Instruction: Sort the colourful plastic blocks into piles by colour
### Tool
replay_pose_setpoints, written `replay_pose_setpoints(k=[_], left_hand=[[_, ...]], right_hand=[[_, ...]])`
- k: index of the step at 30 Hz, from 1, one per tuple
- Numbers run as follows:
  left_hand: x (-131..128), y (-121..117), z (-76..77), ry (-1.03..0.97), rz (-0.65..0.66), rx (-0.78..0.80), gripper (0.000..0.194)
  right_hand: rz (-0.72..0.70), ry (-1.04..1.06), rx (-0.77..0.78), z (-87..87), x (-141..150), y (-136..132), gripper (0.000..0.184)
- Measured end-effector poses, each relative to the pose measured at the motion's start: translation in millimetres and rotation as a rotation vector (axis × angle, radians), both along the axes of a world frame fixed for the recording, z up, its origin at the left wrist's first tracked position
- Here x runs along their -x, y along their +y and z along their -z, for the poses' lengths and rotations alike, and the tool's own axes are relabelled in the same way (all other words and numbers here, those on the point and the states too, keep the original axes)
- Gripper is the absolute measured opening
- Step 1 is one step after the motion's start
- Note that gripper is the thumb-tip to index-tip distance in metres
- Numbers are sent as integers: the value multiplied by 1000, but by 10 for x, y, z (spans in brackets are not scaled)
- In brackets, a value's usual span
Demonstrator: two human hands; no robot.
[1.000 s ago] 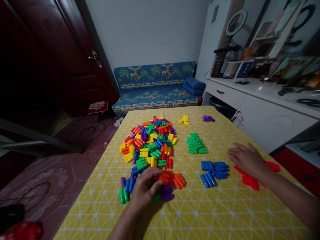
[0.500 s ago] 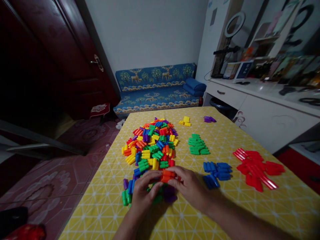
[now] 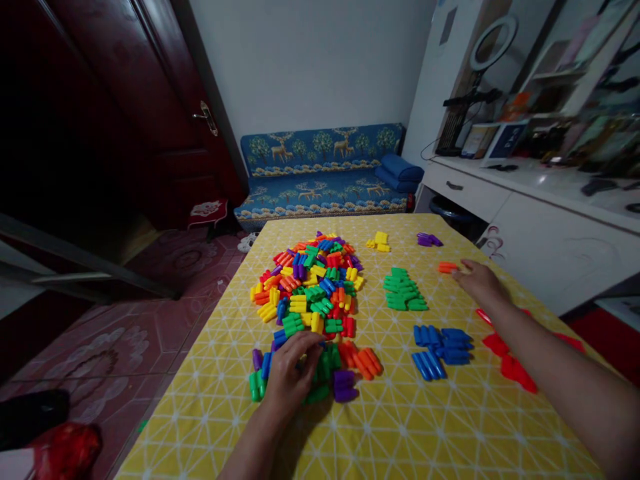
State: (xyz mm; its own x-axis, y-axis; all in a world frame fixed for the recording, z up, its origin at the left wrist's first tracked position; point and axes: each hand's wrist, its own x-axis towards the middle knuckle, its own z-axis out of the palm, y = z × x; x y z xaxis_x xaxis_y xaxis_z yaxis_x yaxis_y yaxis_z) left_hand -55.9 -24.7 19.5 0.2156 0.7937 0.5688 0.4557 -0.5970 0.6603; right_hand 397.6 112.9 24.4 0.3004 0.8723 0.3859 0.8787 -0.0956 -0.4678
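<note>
Under the left fingers and the right fingers is a table with yellow cloth, white lines on it. Far beyond the fingers there is one blue sofa, with deer and trees, before a plain pale wall. To the left of the left fingers, farther away, are a dark red door, a small stool and a reddish tiled floor. Beyond the right fingers, rightward, stands a white cabinet with a ring lamp. The light is rather dim.
</note>
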Motion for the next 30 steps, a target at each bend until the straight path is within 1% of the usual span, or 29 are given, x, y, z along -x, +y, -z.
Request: replay_pose_setpoints(k=[1,3,4,5,6,8,9,10,12,13,15,18,21,23,30], left_hand=[[3,3,8,-1,-15,1,19],[6,9,18,-12,-51,5,17],[6,14,21,-21,-74,6,16],[6,21,24,-30,-98,9,16],[6,28,26,-37,-121,12,16],[7,44,33,-44,-163,14,16],[8,51,37,-44,-178,15,16],[10,57,43,-42,-186,18,16],[11,64,59,-38,-191,31,16],[11,66,67,-35,-189,42,16],[6,68,82,-33,-184,59,16],[-8,72,91,-35,-173,74,17],[-24,74,87,-39,-166,93,16],[-33,74,87,-40,-169,108,16],[-39,94,113,-6,-167,118,17]], right_hand=[[37,18,-42,-1,118,-84,50],[38,154,-132,-11,514,-323,49],[-49,262,-167,-14,782,-478,47],[-173,365,-159,-13,1082,-650,44],[-299,462,-122,-4,1395,-833,40],[-489,617,3,37,1991,-1179,35],[-563,679,53,69,2243,-1318,34],[-604,725,76,106,2451,-1424,34],[-630,750,53,184,2726,-1528,32],[-623,731,14,220,2798,-1537,31],[-618,645,-81,275,2847,-1516,26],[-685,504,-172,314,2814,-1496,23],[-783,403,-183,332,2786,-1522,23],[-821,364,-179,348,2784,-1535,23],[-810,340,-139,398,2771,-1508,22]])
